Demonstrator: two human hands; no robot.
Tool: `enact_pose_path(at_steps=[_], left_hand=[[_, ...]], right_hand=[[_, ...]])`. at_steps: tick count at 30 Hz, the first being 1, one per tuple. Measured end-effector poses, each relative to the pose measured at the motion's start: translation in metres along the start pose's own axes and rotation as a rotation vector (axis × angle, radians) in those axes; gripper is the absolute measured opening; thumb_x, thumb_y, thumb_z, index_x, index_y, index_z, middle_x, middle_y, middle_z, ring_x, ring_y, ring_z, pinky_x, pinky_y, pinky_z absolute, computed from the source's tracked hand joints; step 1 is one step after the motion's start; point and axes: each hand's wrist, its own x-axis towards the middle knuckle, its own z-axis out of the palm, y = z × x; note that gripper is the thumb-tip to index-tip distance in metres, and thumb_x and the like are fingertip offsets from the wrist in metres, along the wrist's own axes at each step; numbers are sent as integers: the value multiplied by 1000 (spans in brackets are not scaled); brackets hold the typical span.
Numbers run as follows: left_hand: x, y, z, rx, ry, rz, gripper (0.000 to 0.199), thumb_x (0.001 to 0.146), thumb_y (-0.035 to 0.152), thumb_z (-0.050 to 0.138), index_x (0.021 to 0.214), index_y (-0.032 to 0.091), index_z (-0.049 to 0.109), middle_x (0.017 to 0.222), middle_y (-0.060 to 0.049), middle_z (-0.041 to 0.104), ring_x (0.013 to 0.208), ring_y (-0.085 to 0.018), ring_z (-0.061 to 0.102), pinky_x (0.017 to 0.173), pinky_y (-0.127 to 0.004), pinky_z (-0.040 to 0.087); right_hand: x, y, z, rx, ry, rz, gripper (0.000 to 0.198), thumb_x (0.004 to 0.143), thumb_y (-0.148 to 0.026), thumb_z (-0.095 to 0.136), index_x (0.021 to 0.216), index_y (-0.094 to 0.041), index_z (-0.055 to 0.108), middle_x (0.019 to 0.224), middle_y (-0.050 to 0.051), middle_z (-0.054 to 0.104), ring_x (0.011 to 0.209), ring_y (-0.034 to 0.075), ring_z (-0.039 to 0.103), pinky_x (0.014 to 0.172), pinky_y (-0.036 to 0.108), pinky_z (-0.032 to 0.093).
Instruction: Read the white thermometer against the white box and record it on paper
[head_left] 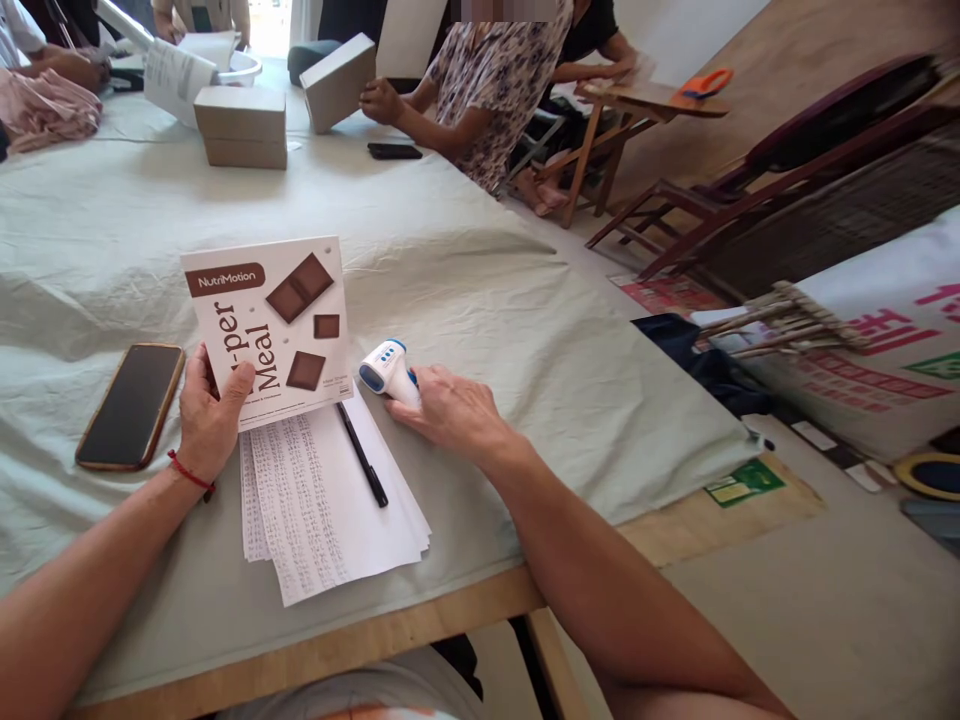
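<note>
My left hand (206, 415) grips the lower left edge of a white NutriMotion carton (274, 325) printed with brown chocolate squares, holding it tilted up over a stack of printed papers (322, 505). My right hand (450, 410) rests on the cloth and is closed around the handle of a white and blue infrared thermometer (384, 366), whose head points left. A black pen (361, 455) lies on the papers between my hands.
A dark phone (131, 405) lies left of my left hand on the pale green tablecloth (465, 270). Stacked grey boxes (240, 127) and another phone (394, 151) sit farther back, where other people handle boxes. The table's wooden edge (420, 625) is near me; chairs stand right.
</note>
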Motion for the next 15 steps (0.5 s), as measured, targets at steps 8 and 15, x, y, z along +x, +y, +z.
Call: enact_pose_path(at_steps=[8,15], left_hand=[[0,-3,-1,18,26,-57,65,71,67,87,111,20,64,111,-10,76,97,-27,73,84,-41,61],[0,4,-2,116,7,-84,62,73,65,85,110,20,64,112,-9,76,100,-28,72,87,-43,60]], right_hand=[[-9,-28,-18,972,103,32,31,71,-51,69,83,-23,62,72,0,61,63,16,51,61,32,41],[-40,-64,-3,1432,-298,-219,36,78,-55,76,77,-22,62,67,-2,53,59,11,44,55,28,37]])
